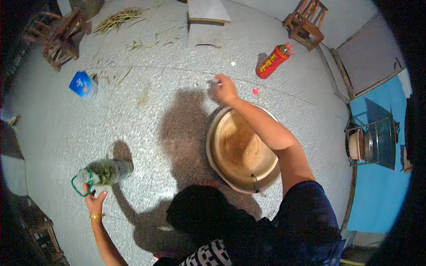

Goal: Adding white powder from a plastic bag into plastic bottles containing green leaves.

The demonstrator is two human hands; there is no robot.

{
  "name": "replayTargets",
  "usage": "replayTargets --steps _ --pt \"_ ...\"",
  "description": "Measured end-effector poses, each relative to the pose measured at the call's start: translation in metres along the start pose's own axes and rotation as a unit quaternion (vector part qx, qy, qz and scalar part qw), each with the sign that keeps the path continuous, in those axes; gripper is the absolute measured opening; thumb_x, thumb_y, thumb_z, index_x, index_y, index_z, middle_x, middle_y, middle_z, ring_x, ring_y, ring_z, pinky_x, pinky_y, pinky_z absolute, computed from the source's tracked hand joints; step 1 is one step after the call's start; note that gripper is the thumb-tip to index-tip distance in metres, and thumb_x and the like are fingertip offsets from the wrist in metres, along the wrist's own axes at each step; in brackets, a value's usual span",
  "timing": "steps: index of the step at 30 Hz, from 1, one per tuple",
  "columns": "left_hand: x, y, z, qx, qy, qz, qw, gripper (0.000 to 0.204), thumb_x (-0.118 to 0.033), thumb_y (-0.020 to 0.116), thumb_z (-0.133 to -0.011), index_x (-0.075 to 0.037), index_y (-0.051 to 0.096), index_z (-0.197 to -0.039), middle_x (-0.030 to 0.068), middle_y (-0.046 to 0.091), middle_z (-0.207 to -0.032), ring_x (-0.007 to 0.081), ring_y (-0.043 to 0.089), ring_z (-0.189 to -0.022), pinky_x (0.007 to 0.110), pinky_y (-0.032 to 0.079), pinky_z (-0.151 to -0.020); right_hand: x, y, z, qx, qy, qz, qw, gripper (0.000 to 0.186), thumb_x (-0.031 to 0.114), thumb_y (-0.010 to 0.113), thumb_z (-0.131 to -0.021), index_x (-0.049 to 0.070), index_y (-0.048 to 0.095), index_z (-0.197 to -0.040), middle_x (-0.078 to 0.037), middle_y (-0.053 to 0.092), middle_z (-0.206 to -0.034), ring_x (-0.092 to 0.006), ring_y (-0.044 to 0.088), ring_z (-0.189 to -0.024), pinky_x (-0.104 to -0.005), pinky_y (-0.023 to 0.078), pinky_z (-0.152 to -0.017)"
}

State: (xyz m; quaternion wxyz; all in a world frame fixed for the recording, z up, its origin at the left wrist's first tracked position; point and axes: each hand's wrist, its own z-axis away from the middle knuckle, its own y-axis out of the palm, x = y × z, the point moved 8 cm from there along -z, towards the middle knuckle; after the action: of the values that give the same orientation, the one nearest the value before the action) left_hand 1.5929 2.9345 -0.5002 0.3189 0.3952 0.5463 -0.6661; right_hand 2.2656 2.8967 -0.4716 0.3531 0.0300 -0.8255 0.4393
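Note:
On the left, a clear plastic jar [108,172] with a green handle stands on the floor, leafy green stuff inside. Beside its top is my left hand [95,201], a yellow bracelet at the wrist; the thumb is spread and a finger reaches the handle. My right arm stretches across a wide round metal basin [212,146] with a woven tan basket [239,142] in it. Past the far rim, my right hand [226,90] is low over the floor, fingers pinched together; a small pale bit shows at the tips, too small to name.
A red cylindrical container [271,63] stands far right, near a small pink-red piece [255,91] and a white piece [233,63]. A blue-and-white package [83,85] stands left. Wooden chairs [306,24], stalks [119,20] and a white low stool [208,11] lie beyond.

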Motion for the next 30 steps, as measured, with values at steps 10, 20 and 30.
replayTargets --steps 10,20,30 --pt "0.030 -0.005 0.013 0.022 -0.148 -0.012 0.989 0.091 -0.025 0.077 -0.057 -0.006 0.026 -0.130 0.0105 0.038 -0.124 0.0248 0.039 -0.112 0.042 0.032 -0.090 -0.166 -0.275 -0.154 -0.202 0.084 0.368 0.904 0.036 0.021 0.057 -0.068 -0.002 0.054 -0.096 -0.024 0.056 -0.096 -0.0375 0.055 -0.088 -0.0424 0.044 -0.075" --pt "0.016 0.078 0.012 0.027 -0.241 0.018 0.970 0.094 -0.024 0.078 -0.060 0.002 0.021 -0.129 0.0190 0.031 -0.128 0.0336 0.036 -0.116 0.040 0.041 -0.088 0.254 -0.018 -0.132 0.123 -0.061 0.392 0.910 0.047 0.039 0.056 -0.073 0.000 0.056 -0.098 -0.019 0.057 -0.100 -0.0313 0.055 -0.092 -0.0387 0.044 -0.077" --pt "-0.059 0.062 0.023 -0.194 -0.055 0.135 0.970 0.103 -0.009 0.082 -0.052 0.000 0.013 -0.128 0.0119 0.040 -0.120 0.0206 0.041 -0.111 0.037 0.036 -0.094 0.295 -0.052 -0.057 0.122 -0.134 0.290 0.940 0.038 0.026 0.049 -0.081 -0.001 0.051 -0.107 -0.019 0.054 -0.105 -0.0311 0.054 -0.094 -0.0395 0.043 -0.080"
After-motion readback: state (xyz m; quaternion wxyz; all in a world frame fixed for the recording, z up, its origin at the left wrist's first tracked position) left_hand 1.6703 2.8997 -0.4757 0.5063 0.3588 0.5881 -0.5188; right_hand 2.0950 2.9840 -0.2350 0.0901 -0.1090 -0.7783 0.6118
